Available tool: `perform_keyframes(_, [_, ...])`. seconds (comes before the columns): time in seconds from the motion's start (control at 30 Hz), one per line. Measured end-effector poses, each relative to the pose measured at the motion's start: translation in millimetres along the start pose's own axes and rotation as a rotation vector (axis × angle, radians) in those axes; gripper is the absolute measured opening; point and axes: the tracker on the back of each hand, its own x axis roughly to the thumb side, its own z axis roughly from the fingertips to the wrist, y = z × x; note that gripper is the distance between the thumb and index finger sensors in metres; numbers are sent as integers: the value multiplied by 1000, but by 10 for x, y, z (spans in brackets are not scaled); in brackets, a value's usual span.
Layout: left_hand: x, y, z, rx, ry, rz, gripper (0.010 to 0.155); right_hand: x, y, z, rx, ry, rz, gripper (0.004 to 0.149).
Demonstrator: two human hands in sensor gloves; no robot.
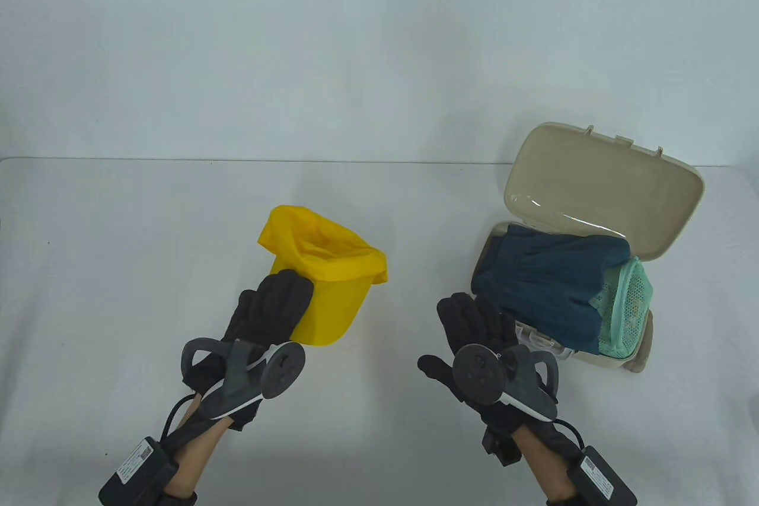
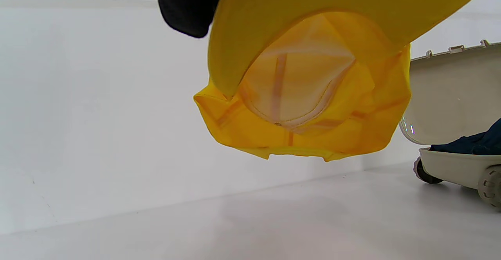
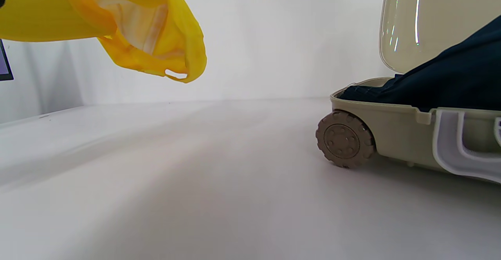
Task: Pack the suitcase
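Grip: left hand (image 1: pixel 274 307) holds yellow cap (image 1: pixel 323 286) by its brim, off the table.
Right hand (image 1: pixel 474 331): fingers spread, holding nothing.
Suitcase (image 1: pixel 593 203): open, clothes inside.

Left hand (image 1: pixel 270 307) and right hand (image 1: pixel 474 325): black padded gloves. Grey disc-and-ring tracker (image 1: pixel 249 372) on each back. Black labelled box (image 1: pixel 139 470) at each wrist, at 6 o'clock, joined by black cable; bare forearm skin beneath.
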Motion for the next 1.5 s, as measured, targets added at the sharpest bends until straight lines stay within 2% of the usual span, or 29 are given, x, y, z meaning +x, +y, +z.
perform_keyframes(0.1, [-4,17,7,10,-1,16,60,13,-110,-86,1,2,-20,90])
perform_keyframes(0.2, [18,38,28,26,-16,16,60,50,-375,-285,-11,8,-47,89])
perform_keyframes(0.33, [68,67,64,43,-48,12,60,104,-777,-683,2,34,-141,89])
perform_keyframes(0.47, [103,116,107,73,-76,27,60,100,-913,-1099,56,99,-220,89])
perform_keyframes(0.6, [150,163,149,107,-99,36,60,29,-791,-1493,218,140,-382,91])
perform_keyframes(0.77, [204,186,194,138,-134,29,60,-136,-543,-1748,378,136,-563,97])
perform_keyframes(0.9, [238,222,225,172,-168,48,61,-247,-261,-1830,550,103,-670,100])
perform_keyframes(0.97, [245,231,235,176,-174,54,61,-289,-86,-1823,636,48,-818,101])
perform_keyframes(1.1, [245,182,226,146,-199,69,62,-287,53,-1773,666,-64,-1074,101])
perform_keyframes(1.3, [300,38,194,60,-244,-15,60,-168,-117,-1718,671,-112,-988,97])
perform_keyframes(1.5, [293,-95,157,-2,-239,-85,60,97,-325,-1681,658,-112,-711,96])
